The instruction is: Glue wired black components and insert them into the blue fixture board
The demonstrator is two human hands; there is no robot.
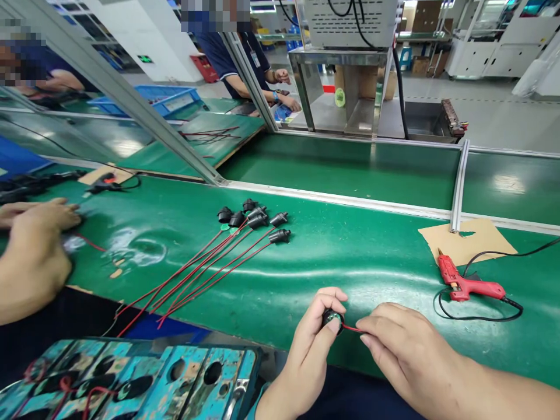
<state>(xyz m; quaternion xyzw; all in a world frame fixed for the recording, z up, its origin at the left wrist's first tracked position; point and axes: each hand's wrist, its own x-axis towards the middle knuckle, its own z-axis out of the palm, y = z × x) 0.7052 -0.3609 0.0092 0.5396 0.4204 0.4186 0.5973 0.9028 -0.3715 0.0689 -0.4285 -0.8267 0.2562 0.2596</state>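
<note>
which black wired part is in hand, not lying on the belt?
The black round part pinched in the left hand; the others lie bunched on the green belt.

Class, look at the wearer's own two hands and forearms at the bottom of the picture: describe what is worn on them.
Both the left hand and the right hand are bare: no gloves, rings, watch or wristband show. The forearms are uncovered right to the picture's edge, so no sleeves are visible. The fingers carry no tape or finger covers, and the nails look short.
</note>
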